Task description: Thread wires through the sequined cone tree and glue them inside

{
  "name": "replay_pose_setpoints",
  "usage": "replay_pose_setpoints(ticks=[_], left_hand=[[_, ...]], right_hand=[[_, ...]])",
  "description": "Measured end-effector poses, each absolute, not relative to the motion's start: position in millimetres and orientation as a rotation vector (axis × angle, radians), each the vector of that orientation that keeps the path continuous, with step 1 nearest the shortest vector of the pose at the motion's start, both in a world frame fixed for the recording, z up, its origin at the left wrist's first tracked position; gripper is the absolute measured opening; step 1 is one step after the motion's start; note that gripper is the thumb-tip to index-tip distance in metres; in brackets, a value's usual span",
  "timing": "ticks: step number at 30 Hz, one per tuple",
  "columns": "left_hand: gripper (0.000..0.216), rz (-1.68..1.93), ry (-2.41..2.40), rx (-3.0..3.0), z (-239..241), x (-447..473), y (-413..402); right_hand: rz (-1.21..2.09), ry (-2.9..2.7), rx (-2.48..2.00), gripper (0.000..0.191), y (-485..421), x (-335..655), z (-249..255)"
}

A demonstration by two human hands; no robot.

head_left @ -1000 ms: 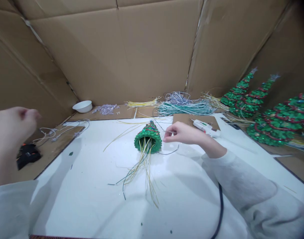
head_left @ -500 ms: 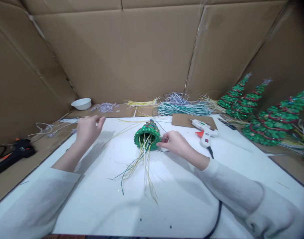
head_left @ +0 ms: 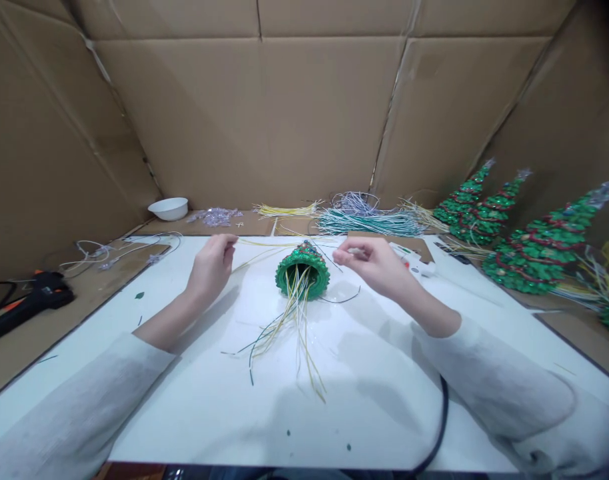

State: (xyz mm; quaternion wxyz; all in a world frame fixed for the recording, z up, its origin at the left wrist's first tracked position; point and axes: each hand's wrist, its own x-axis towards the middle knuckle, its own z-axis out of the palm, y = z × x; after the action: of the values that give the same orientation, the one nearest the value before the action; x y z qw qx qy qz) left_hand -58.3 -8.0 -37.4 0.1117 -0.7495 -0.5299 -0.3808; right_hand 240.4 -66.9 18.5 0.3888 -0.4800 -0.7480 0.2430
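A small green Christmas tree point(head_left: 282, 280), made of beads or sequins, lies on its side with its hollow base facing me. A bundle of yellow, white and green wires point(head_left: 290, 320) trails out of the base onto the white board. My right hand point(head_left: 377, 263) hovers right of the tree, clear of it, thumb and fingers pinched together; anything between them is too fine to name. Left of the tree, my left hand point(head_left: 212, 263) is raised with fingers drawn together beside some loose yellow wires. Its fingertips face away, so what they hold is hidden.
Behind my right hand lies a white glue gun point(head_left: 420, 267), mostly covered. Finished trees point(head_left: 542, 253) stand at the right. Bundles of green wire point(head_left: 369, 223) and yellow wire point(head_left: 287, 210), clear beads point(head_left: 214, 217) and a white bowl point(head_left: 168, 209) line the back. A black glue gun point(head_left: 39, 300) lies left.
My right hand has left the tree's rim and moved up and right, now covering much of the white glue gun. My left hand has shifted right, closer to the tree.
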Motion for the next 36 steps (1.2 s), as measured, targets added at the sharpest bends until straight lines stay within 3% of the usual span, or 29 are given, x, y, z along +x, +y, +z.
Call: replay_pose_setpoints(ticks=[5, 8, 14, 17, 22, 26, 31, 36], left_hand=[[0.035, -0.873, -1.646, -2.165, -44, -53, -16], [0.031, -0.828, -1.545, -2.232, -52, -50, -18], [0.026, -0.784, -1.408, -2.317, -62, -45, -20], [0.026, -0.777, -1.343, -2.336, -62, -43, -23], [0.025, -0.802, -1.275, -2.354, -63, -41, -24], [0.023, -0.825, -1.264, -2.354, -64, -42, -22], [0.015, -0.905, -1.209, -2.383, -63, -41, -22], [0.013, -0.95, -1.167, -2.414, -63, -39, -21]], right_hand=[[0.61, -2.019, -1.225, 0.024, -77, 235, 16], [0.626, -2.111, -1.311, 0.022, -81, 225, -1], [0.586, -2.131, -1.533, 0.047, -81, 208, -28], [0.523, -2.109, -1.607, 0.042, -78, 202, -36], [0.525, -2.026, -1.57, 0.011, -73, 204, -41], [0.526, -2.043, -1.255, 0.01, -76, 213, -24], [0.739, -1.866, -0.957, 0.017, -87, 222, 15], [1.206, -1.849, -0.912, 0.023, -90, 228, 31]])
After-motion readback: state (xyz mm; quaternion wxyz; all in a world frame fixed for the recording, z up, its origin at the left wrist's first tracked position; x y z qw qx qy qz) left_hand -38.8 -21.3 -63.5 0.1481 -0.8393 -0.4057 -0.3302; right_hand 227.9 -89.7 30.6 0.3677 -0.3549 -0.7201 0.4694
